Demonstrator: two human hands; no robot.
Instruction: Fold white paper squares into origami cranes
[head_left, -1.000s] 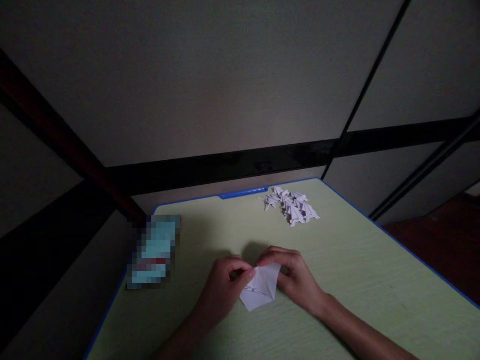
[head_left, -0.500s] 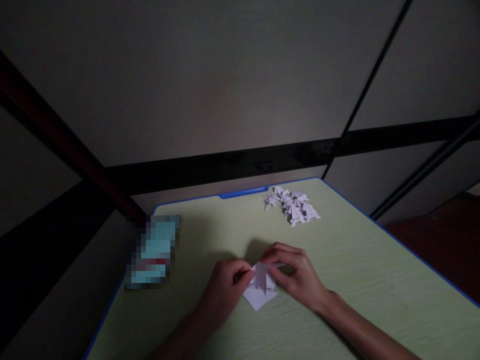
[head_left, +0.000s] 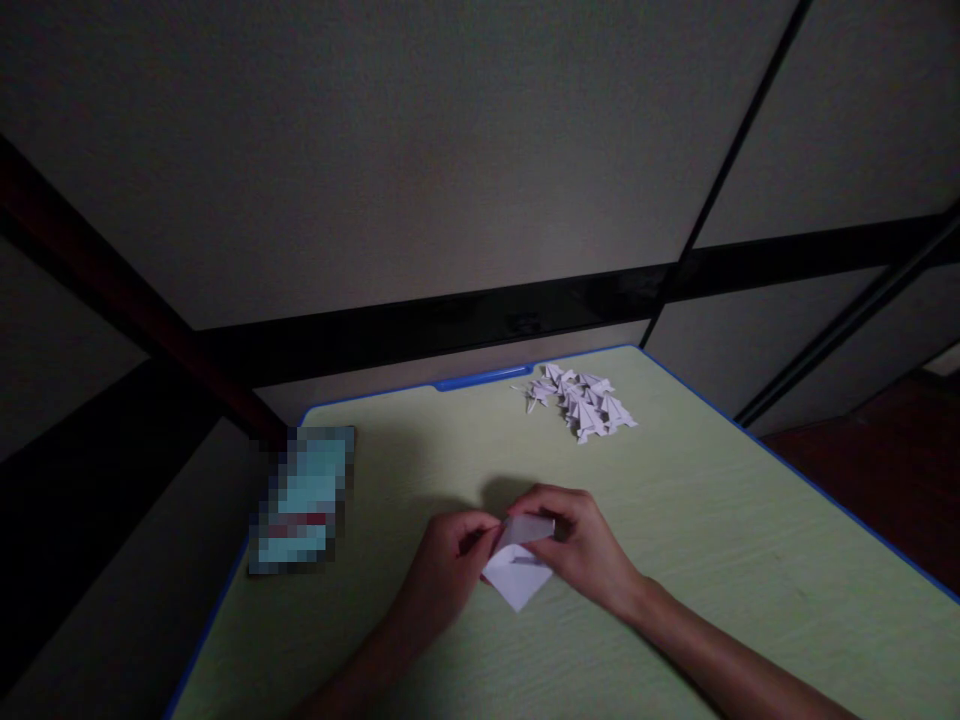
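Flaps of a small white sheet (head_left: 517, 585) have turned since half a second ago: the narrow upright fold seen at its middle is no longer visible, and a broad flap now leans across the top, while one corner points down toward the wearer. Working in dim light, a person with bare hands holds the paper low over the near middle of a pale green, blue-edged counter (head_left: 690, 510). At left, the left hand (head_left: 442, 565) reaches in from the bottom of the view, forearm slanting up and inward, wrist bent slightly, thumb and curled fingers pinching the sheet's left side. Opposite, the right hand (head_left: 589, 550) arrives from the lower right, its forearm angled inward, knuckles arched above the paper, thumb beneath and fingers closed on the raised flap. Beyond the hands, toward the far edge, sits a cluster of folded white paper pieces (head_left: 587, 408), well apart from the sheet, near a blue strip (head_left: 484, 379) on the counter's rim. Pixelation blurs a teal object (head_left: 307, 490) with a red band at the counter's left edge, and any brand or lettering on it cannot be read. Gray panels (head_left: 420, 180) crossed by a glossy black band (head_left: 420, 327) rise behind.
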